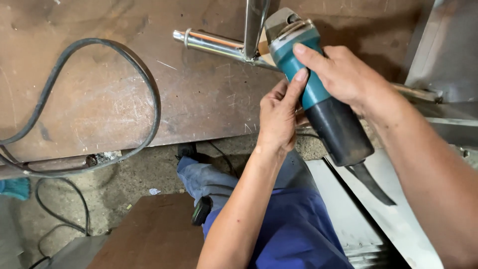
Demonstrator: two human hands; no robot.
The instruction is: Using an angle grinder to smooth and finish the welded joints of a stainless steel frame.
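Two hands are being kept on one teal and black angle grinder (318, 94), which is being held over the right part of a brown, scratched metal tabletop (114, 94). The right hand (343, 74) is being wrapped around the teal body of the tool from above, with its forefinger being stretched along the housing toward the grey head. The left hand (279, 117) is being pressed against the near side of the same body, fingers being laid upward on the teal casing, so both hands are being closed on the grinder. The grey head of the tool is being pointed at a shiny chrome tube (214, 45), which is lying on the tabletop and is being met by a second polished piece (255, 25) standing up from it. Whether the disc is touching the tube cannot be told. A thick black cable (149, 94) is being looped across the left of the tabletop. Blue trousers (294, 229) are being seen below, above a concrete floor (144, 172), with a pale metal sheet (398, 224) lying at the right.
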